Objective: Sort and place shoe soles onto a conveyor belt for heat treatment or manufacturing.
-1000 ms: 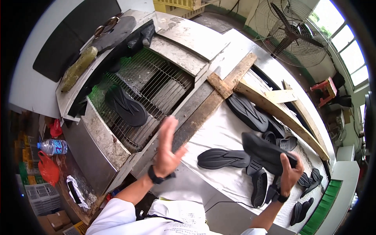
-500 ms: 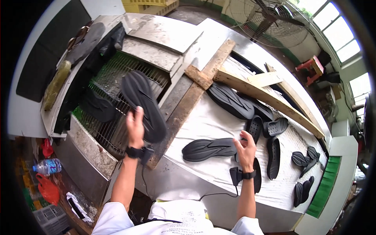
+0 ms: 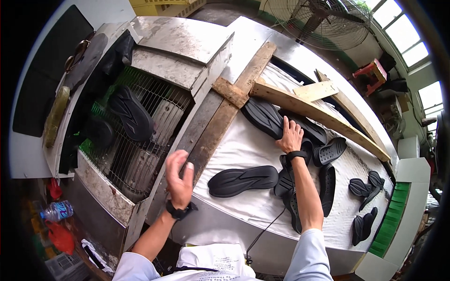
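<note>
My left hand (image 3: 179,180) is open and empty, its fingers stretched out over the near wooden edge by the wire-mesh belt (image 3: 157,136). On that belt lies a black shoe sole (image 3: 131,114), with a second black sole (image 3: 98,131) partly in shadow beside it. My right hand (image 3: 291,135) reaches over the white cloth with its fingers extended at the near end of a large black sole (image 3: 263,117); whether they press on it I cannot make out. Another large sole (image 3: 243,181) lies sideways on the cloth, between my forearms.
Black perforated clog-like pieces (image 3: 329,151) and several small strapped pieces (image 3: 363,227) lie on the cloth (image 3: 234,152) at the right. Wooden planks (image 3: 318,117) cross the far side. A metal cover (image 3: 185,40) stands beyond the belt, a fan (image 3: 323,18) farther back.
My left hand has let go of a black sole, now lying on the mesh belt, and has drawn back toward me. My right hand has moved away from me to the large sole near the planks.
</note>
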